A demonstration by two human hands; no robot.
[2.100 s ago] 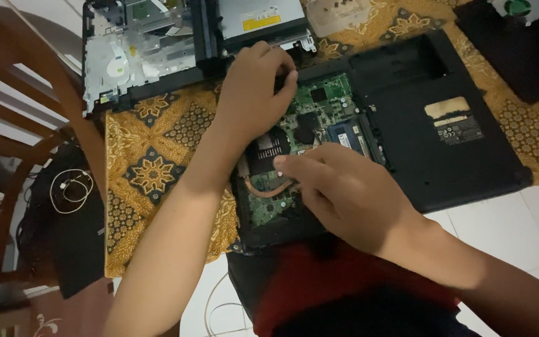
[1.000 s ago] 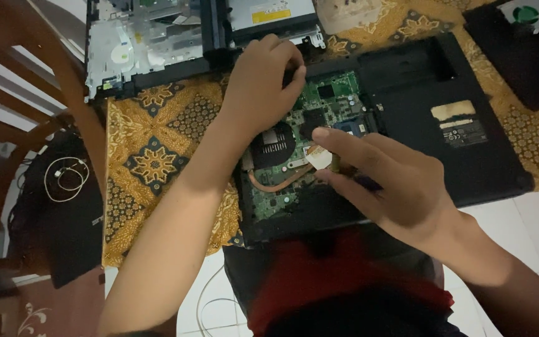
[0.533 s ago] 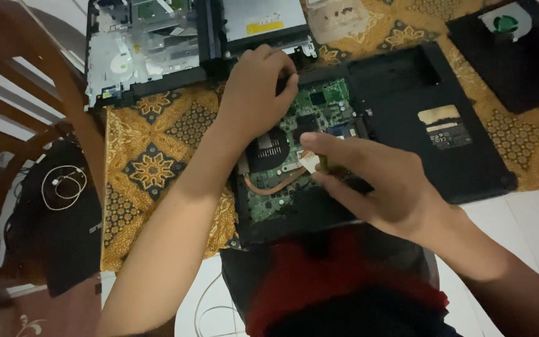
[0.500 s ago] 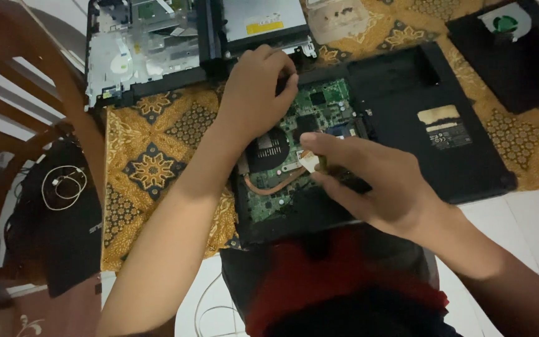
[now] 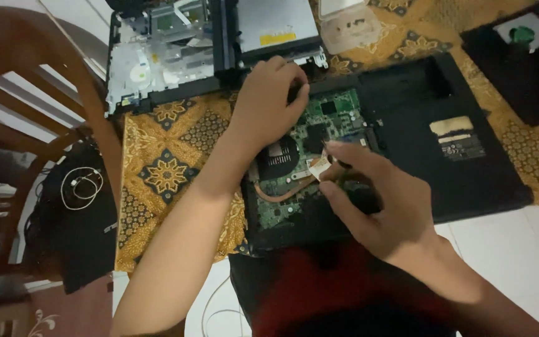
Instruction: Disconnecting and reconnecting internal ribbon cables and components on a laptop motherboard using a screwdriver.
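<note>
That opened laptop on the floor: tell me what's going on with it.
A person sits over a laptop base lying on a patterned cloth, its green motherboard exposed. The left hand rests on the board's upper edge. The right hand pinches a small pale piece above the copper heat pipe. Other removed laptop parts lie above.

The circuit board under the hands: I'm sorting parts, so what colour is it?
Green, with a copper-coloured heat pipe curving across the circuit board; seen in the head view.
</note>
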